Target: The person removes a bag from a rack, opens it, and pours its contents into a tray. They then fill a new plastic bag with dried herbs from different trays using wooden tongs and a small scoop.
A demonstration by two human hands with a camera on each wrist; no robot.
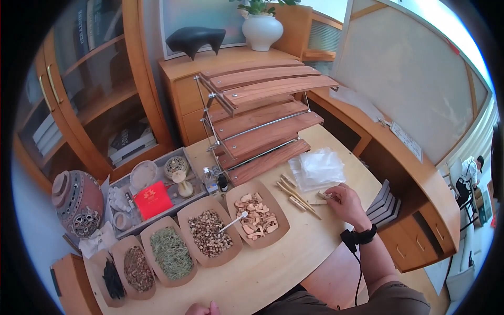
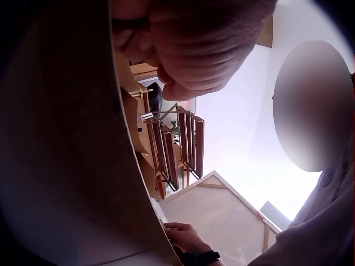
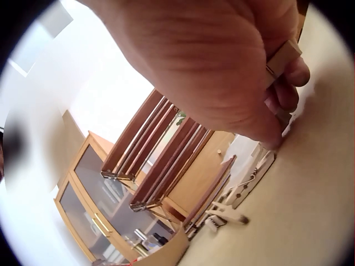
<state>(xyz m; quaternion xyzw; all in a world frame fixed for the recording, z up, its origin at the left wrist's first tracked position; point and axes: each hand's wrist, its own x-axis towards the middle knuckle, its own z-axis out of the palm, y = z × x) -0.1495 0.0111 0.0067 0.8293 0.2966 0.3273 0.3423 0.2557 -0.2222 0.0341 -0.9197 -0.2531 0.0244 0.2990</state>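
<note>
My right hand (image 1: 347,206) is low over the right part of the table, gripping a small pale wooden piece (image 3: 284,60) between thumb and fingers. Its exact kind is partly hidden by the hand. Just left of it lie several slim wooden tools (image 1: 297,197); in the right wrist view a small brush (image 3: 215,223) and a wooden clip (image 3: 252,180) show among them. Clear plastic bags (image 1: 317,169) lie behind the hand. At the table's front edge is my left hand (image 1: 202,308), fingers loosely curled, nothing seen in it.
Paper trays of dried herbs (image 1: 171,252) stand in a row at left, a white spoon (image 1: 233,220) in one. Behind them are a grey tray (image 1: 186,202) with a red packet (image 1: 153,199) and small bottles (image 1: 210,180). A tiered wooden rack (image 1: 262,121) stands at the back.
</note>
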